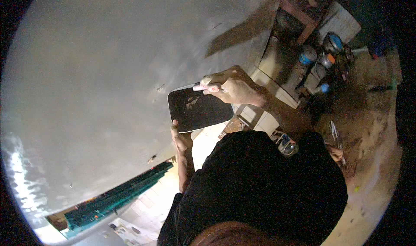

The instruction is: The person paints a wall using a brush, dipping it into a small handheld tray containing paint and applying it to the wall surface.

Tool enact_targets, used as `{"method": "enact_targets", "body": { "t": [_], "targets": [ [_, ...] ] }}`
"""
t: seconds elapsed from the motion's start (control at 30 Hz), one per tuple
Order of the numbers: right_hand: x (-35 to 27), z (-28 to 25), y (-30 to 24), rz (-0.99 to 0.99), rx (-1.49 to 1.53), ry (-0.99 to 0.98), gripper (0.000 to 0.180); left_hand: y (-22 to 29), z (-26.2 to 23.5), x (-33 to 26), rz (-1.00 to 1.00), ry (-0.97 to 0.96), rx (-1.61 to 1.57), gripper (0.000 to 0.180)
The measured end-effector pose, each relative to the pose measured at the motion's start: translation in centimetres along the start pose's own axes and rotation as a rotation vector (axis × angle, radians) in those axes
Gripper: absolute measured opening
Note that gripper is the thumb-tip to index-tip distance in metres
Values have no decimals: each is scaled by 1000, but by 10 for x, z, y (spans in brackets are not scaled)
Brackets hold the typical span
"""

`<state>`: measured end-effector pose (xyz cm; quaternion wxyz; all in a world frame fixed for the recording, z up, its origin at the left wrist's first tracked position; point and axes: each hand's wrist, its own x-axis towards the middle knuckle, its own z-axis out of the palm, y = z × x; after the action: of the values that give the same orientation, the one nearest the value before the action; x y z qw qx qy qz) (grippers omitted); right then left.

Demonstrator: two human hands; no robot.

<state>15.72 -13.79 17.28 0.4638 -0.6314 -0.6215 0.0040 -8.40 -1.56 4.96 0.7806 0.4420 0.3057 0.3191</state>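
A dark, rounded rectangular panel [201, 114] with a thin pale rim is held up in front of me. Its surface is nearly black, with a lighter brownish patch that may be a reflection. My left hand [180, 138] grips its lower left corner, thumb on the front face. At the upper right edge, my right hand [236, 88] is closed, its fingers bent over the panel. A short whitish-pink, stick-like piece [200, 87] shows at those fingertips; I cannot tell its exact kind.
A large grey wall [99, 77] fills the left. Jars with blue lids [308, 54], an orange-lidded jar [328, 59] and a wooden frame [307, 29] stand at the upper right. A glass jar [288, 147] is near my right arm. Green cloth [117, 198] hangs at the lower left.
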Motion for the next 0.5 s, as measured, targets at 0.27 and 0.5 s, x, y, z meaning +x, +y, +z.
{"method": "enact_targets", "body": {
  "t": [0.27,0.5],
  "targets": [
    [2,-10,-19,-61,140,49,18,-13,-18,-4,0,40,-12,58],
    [-4,6,-7,-102,68,-106,6,-6,-14,1,-33,6,-29,55]
  ]
}}
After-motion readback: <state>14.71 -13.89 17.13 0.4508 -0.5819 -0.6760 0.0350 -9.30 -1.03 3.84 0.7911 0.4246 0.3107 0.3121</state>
